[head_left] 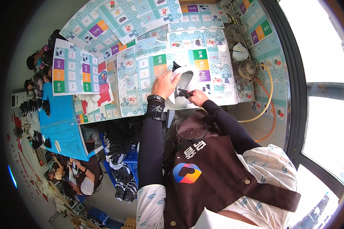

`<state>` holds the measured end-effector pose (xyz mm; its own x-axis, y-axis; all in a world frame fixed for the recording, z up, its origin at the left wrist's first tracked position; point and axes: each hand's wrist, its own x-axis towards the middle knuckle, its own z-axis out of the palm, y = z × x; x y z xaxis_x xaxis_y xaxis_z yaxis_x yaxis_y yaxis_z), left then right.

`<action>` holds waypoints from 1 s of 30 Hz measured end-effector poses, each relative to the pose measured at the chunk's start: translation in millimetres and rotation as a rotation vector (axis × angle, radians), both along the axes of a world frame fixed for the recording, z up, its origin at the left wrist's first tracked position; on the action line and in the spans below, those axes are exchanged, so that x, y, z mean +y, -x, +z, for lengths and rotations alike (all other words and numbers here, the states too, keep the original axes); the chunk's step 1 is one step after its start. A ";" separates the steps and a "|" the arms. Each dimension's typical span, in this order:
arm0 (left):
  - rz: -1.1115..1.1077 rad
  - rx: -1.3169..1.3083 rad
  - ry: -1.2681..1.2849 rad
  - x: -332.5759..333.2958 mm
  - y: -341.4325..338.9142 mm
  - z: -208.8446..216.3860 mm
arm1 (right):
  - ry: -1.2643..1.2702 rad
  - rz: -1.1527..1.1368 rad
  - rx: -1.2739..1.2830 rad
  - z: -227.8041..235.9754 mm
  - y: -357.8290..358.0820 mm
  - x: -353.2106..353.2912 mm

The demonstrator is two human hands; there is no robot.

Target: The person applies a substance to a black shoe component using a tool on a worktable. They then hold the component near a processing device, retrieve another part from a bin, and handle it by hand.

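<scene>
My left hand is closed on a shoe with a grey underside or panel, a white edge and a black tip. It holds the shoe just over the sheet-covered worktable. My right hand comes in from the right, fingers wrapped round a small black tool. The tool's head points left and meets or overlaps the near end of the shoe. Its exact kind is too small to make out, and my fingers partly hide the handle.
Printed boards stand along the table's left and far sides. At right are a grimy round fixture, a yellow hose and an orange hose. Blue crates with shoes stand below left; people sit around a blue table.
</scene>
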<state>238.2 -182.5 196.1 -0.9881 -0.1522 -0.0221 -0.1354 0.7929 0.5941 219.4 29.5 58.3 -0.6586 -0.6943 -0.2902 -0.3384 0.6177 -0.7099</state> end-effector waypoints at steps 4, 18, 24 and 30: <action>0.002 0.004 0.002 0.9 -0.2 -0.3 | 0.011 -0.011 -0.033 -4.0 0.3 -0.9; 0.005 0.015 -0.003 0.5 -2.8 0.3 | 0.077 -0.250 -0.140 14.4 7.2 -10.2; -0.005 0.016 0.017 -1.2 -2.2 0.4 | 0.088 -0.234 -0.087 9.0 10.0 -14.5; -0.009 0.038 0.004 -2.0 -0.9 0.0 | 0.029 -0.217 -0.137 14.9 9.7 -13.5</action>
<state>239.2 -184.5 196.1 -0.9896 -0.1432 0.0156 -0.1058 0.7961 0.5958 209.8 16.0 73.3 -0.7491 -0.5499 -0.3693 -0.0991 0.6443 -0.7583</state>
